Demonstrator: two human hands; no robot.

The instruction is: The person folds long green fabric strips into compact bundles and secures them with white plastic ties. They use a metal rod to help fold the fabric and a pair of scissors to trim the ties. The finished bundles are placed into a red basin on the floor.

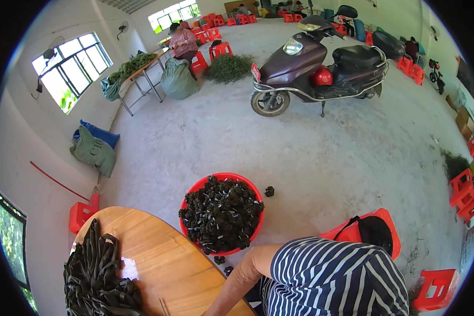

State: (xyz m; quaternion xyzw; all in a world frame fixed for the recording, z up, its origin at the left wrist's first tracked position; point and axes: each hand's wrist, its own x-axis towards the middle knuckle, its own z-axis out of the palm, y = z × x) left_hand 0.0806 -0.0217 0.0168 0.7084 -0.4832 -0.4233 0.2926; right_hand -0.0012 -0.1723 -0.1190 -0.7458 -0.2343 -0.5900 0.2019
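Neither of my hands shows; the lower edge cuts them off. A bare forearm, apparently my right one, comes out of a navy and white striped sleeve [321, 268] and runs down to the left over the wooden table [168, 245]. On that table lies a heap of long dark, flat fabric-like strips [97, 271]. Close to the lower edge is a thin metal tool [163, 306], too cropped to name. Beyond the table's edge, a red basin [262, 197] on the floor is heaped with small dark ruffled bundles [221, 213] showing white bits.
A few loose bundles [269, 191] lie beside the basin. To the right is a red stool [392, 231] with a black item on it. Farther off stand a dark scooter [321, 68], stuffed sacks [95, 150] and a table of greenery [134, 66]. Another person [183, 42] sits near it.
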